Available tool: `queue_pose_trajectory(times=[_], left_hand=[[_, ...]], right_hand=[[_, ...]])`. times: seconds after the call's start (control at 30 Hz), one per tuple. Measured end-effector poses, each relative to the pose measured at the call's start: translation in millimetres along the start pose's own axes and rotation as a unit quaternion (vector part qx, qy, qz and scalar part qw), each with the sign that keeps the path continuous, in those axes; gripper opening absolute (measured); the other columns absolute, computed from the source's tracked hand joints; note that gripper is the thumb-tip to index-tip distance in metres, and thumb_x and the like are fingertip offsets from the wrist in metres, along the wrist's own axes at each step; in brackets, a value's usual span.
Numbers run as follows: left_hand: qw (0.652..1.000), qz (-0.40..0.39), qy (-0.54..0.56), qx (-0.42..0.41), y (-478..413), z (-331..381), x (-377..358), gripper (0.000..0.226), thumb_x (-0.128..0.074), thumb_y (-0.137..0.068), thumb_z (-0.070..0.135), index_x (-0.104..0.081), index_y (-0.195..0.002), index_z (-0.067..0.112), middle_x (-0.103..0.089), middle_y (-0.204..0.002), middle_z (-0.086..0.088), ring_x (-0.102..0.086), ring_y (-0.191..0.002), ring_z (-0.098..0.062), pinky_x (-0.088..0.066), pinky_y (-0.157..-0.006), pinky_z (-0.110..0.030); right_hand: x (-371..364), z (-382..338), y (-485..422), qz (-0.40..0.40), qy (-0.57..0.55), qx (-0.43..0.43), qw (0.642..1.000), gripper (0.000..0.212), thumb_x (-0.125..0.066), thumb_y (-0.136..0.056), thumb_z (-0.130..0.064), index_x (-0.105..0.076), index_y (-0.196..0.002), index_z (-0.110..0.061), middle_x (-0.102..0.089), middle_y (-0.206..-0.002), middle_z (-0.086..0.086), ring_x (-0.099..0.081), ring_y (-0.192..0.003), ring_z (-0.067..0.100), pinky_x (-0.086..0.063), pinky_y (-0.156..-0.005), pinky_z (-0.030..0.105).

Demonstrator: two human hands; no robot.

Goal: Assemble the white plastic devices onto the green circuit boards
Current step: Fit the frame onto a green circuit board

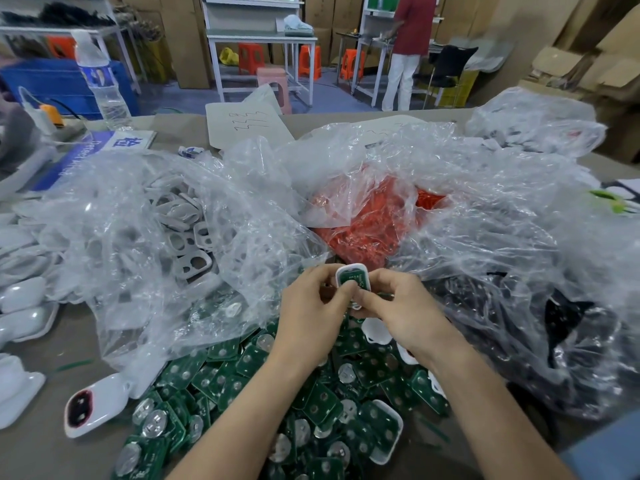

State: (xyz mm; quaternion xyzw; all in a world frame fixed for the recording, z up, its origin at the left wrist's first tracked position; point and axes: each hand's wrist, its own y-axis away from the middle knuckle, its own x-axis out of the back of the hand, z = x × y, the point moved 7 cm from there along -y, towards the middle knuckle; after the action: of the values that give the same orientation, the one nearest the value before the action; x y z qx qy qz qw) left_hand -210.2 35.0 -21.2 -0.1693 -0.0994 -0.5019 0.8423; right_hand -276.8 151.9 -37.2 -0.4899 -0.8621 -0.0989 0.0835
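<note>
A white plastic device shell (pixel 349 270) with a green circuit board (pixel 355 280) seated in it is held upright at the middle of the view. My left hand (pixel 311 303) grips its left side, thumb on the board. My right hand (pixel 398 303) grips its right side and lower end. A heap of loose green circuit boards (pixel 249 386) with round metal contacts lies on the table under my forearms. Several shells with boards in them (pixel 384 434) lie in the heap.
A clear bag of white frames (pixel 187 237) lies left, a bag of red parts (pixel 367 223) behind my hands, a bag of black parts (pixel 561 317) right. White shells (pixel 24 306) line the left edge, one with a dark window (pixel 86 407). A water bottle (pixel 100 81) stands far left. A person stands in the background.
</note>
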Motion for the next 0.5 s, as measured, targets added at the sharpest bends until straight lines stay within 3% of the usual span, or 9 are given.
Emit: queue_pose_trajectory(times=[0.1, 0.3, 0.37, 0.5], left_hand=[[1.000, 0.012, -0.005, 0.003, -0.5, -1.4, 1.9, 0.011, -0.065, -0.091, 0.021, -0.072, -0.098, 0.026, -0.069, -0.095, 0.012, -0.062, -0.084, -0.002, -0.047, -0.073, -0.013], [1.000, 0.008, -0.012, 0.010, -0.4, -3.8, 0.2, 0.014, -0.065, -0.092, 0.018, -0.069, -0.092, 0.032, -0.068, -0.093, 0.013, -0.062, -0.079, -0.004, -0.044, -0.070, -0.013], [1.000, 0.009, 0.007, 0.015, -1.4, -4.1, 1.2, 0.012, -0.064, -0.092, 0.017, -0.069, -0.090, 0.029, -0.068, -0.090, 0.012, -0.063, -0.077, -0.007, -0.048, -0.070, -0.019], [0.998, 0.008, 0.055, 0.030, -3.0, -3.7, 2.6, 0.009, -0.062, -0.092, 0.013, -0.067, -0.093, 0.021, -0.067, -0.094, 0.001, -0.065, -0.088, -0.021, -0.054, -0.084, -0.045]], right_hand=[[-7.3, -0.2, 1.0, -0.029, 0.034, 0.000, 0.999, 0.012, -0.060, -0.094, -0.015, -0.066, -0.105, -0.015, -0.072, -0.094, 0.006, -0.071, -0.082, 0.013, -0.058, -0.079, 0.031], [-12.8, 0.7, 4.9, -0.014, 0.057, -0.004, 0.998, 0.017, -0.054, -0.098, -0.014, -0.064, -0.112, -0.014, -0.071, -0.099, 0.005, -0.069, -0.089, 0.016, -0.055, -0.087, 0.043], [-11.8, -2.1, 4.9, -0.020, 0.050, -0.002, 0.999, 0.016, -0.055, -0.097, -0.014, -0.064, -0.110, -0.013, -0.071, -0.099, 0.007, -0.069, -0.089, 0.016, -0.056, -0.086, 0.040], [-6.3, -11.0, 5.8, -0.033, 0.019, 0.018, 0.999, 0.012, -0.061, -0.093, -0.012, -0.070, -0.101, -0.010, -0.071, -0.094, 0.015, -0.068, -0.080, 0.018, -0.058, -0.073, 0.026]])
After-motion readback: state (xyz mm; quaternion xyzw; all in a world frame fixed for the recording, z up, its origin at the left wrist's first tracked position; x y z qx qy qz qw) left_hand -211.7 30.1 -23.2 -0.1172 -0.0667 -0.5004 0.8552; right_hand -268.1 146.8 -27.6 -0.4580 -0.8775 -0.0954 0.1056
